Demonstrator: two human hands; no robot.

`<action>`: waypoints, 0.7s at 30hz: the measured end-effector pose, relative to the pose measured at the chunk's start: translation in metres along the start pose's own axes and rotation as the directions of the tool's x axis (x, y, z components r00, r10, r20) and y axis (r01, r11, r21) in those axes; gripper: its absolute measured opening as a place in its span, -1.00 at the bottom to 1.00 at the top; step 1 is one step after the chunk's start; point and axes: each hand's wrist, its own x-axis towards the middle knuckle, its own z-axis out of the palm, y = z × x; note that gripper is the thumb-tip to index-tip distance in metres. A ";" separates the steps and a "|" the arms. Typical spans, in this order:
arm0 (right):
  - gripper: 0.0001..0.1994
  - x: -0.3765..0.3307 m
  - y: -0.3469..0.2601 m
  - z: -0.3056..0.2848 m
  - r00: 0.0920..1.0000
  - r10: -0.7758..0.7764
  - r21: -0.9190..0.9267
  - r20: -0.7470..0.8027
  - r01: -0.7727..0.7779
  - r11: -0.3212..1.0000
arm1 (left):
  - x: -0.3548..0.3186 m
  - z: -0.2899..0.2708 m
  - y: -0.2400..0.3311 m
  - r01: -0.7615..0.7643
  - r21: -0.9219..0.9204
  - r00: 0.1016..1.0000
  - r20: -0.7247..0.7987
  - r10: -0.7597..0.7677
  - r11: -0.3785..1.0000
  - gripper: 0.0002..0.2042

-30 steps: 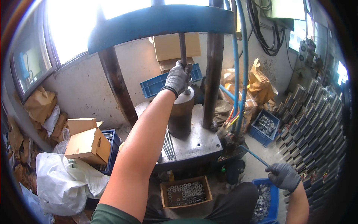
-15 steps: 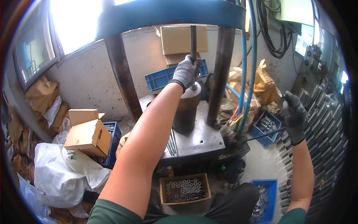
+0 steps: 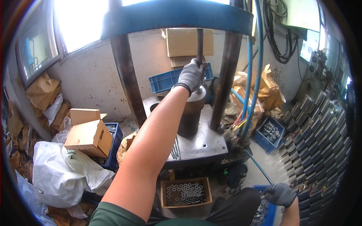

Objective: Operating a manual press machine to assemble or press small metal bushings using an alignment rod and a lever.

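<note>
My left hand (image 3: 191, 75), in a grey glove, reaches forward and is wrapped round an upright dark rod (image 3: 200, 44). The rod stands beneath the blue crossbeam (image 3: 177, 17) of a press. Just below this hand is a thick steel cylinder (image 3: 191, 116) on the press's metal table (image 3: 207, 145), with a small pin at its top. At the lower right, my gloved right hand (image 3: 281, 194) is closed at the end of a thin blue lever (image 3: 258, 166). The lever slopes down toward me from the press's base; the fingers partly hide its tip.
An open carton of metal rings (image 3: 184, 205) sits below the press table. Blue bins of metal parts (image 3: 271, 220) (image 3: 265, 143) stand at right, beside stacked metal tubes (image 3: 320, 139). Thin rods (image 3: 175, 150) lie on the press table. A cardboard box (image 3: 88, 139) and white sheeting (image 3: 56, 175) are at left.
My right hand has moved down and toward me, and the blue lever has swung from nearly level to sloping down. My left hand stays on the rod; the view has shifted slightly.
</note>
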 end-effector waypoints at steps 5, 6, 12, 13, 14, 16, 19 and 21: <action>-0.70 0.004 -0.012 -0.025 0.986 0.108 0.107 -0.127 -0.094 0.990 | 0.000 0.001 -0.001 0.014 -0.030 1.000 0.013 -0.014 0.999 -0.68; -0.70 0.004 -0.015 -0.028 0.984 0.089 0.125 -0.154 -0.070 0.990 | -0.001 0.001 -0.001 -0.014 -0.022 1.000 -0.008 0.014 1.000 -0.68; -0.71 0.005 -0.019 -0.034 0.998 0.040 -0.032 0.038 -0.039 0.999 | -0.003 -0.001 0.003 -0.003 -0.008 1.000 -0.003 0.003 1.000 -0.68; -0.71 0.004 -0.017 -0.033 1.000 0.014 -0.014 0.015 -0.014 1.000 | -0.003 -0.001 0.004 -0.004 0.015 1.000 -0.013 0.005 1.000 -0.68; -0.71 0.004 -0.015 -0.031 0.998 0.048 0.025 0.029 -0.048 0.999 | -0.004 -0.001 0.004 0.014 0.032 1.000 -0.005 -0.014 0.999 -0.68; -0.71 0.003 -0.011 -0.028 0.996 0.083 0.062 0.045 -0.085 0.994 | -0.006 -0.002 0.006 0.018 -0.022 1.000 -0.004 -0.018 1.000 -0.68; -0.72 0.005 -0.007 -0.023 0.979 0.153 0.183 -0.135 -0.128 0.975 | -0.008 -0.003 0.008 0.034 -0.068 0.999 0.012 -0.033 0.997 -0.69; -0.72 0.006 -0.005 -0.022 0.991 0.086 0.077 -0.102 -0.079 0.994 | -0.010 -0.004 0.009 0.029 -0.054 1.000 0.006 -0.029 0.998 -0.69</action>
